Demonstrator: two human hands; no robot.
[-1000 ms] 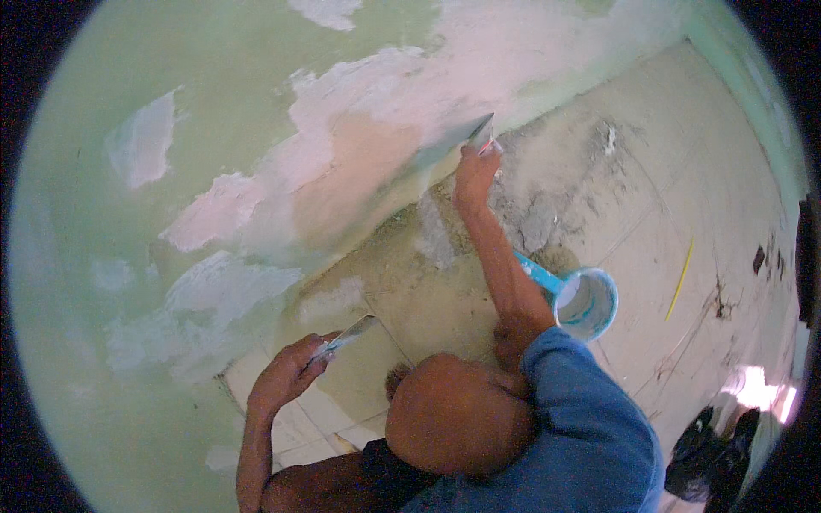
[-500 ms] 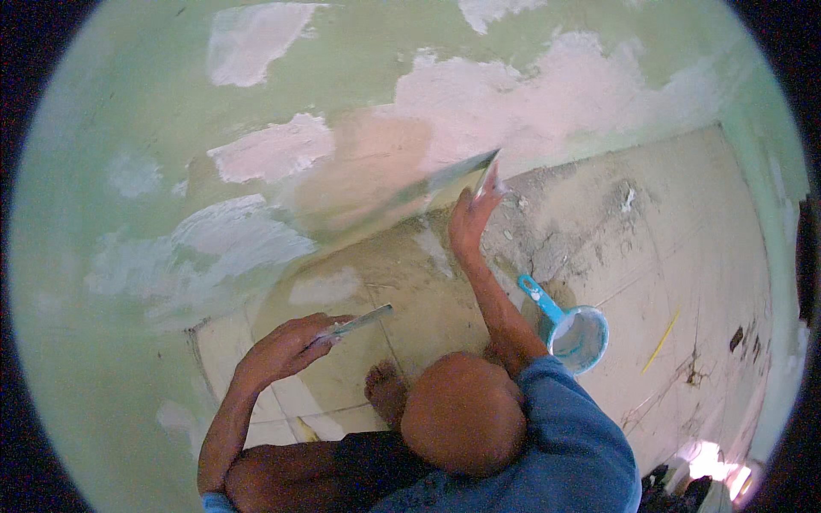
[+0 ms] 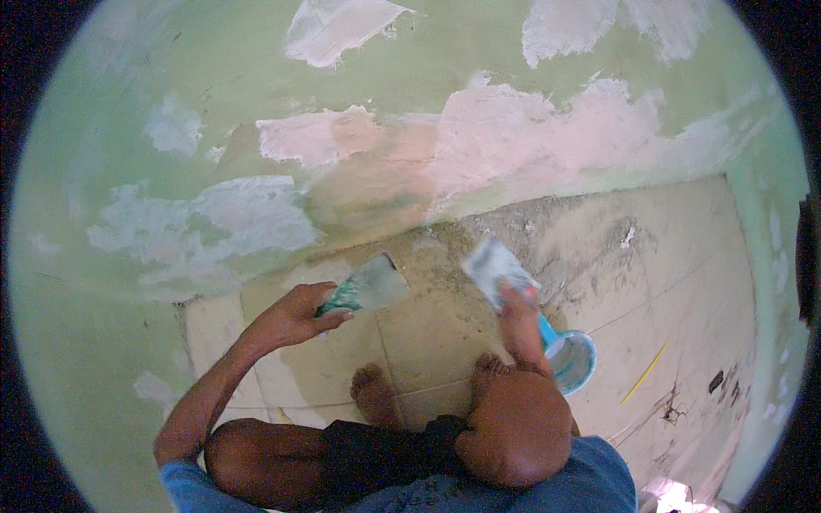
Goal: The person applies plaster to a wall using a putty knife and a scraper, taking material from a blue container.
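Observation:
My left hand (image 3: 312, 309) grips a green-handled flat putty knife (image 3: 376, 284), its broad metal blade tilted up over the tiled floor (image 3: 436, 380). My right hand (image 3: 520, 312) is closed on a second putty knife (image 3: 492, 265), its blade smeared with white material and blurred, a little out from the wall's foot. Just right of that hand sits a light blue pot (image 3: 584, 363) with a long handle, white residue inside, partly hidden by the hand. Ahead, the green wall (image 3: 445, 51) carries white and pale pink patches of filler (image 3: 556, 137).
My bare feet (image 3: 376, 398) and bent knees (image 3: 513, 427) are below my hands. Grit and debris (image 3: 547, 227) lie along the wall's base. A thin yellow strip (image 3: 643, 374) lies at the right, near dark bits (image 3: 717, 382). Another green wall (image 3: 753, 308) meets this one at the right.
My right hand has drawn back from the wall's foot toward me, its blade now turned flatter. My left knife is raised higher and turned face up. The view has swung, showing more wall.

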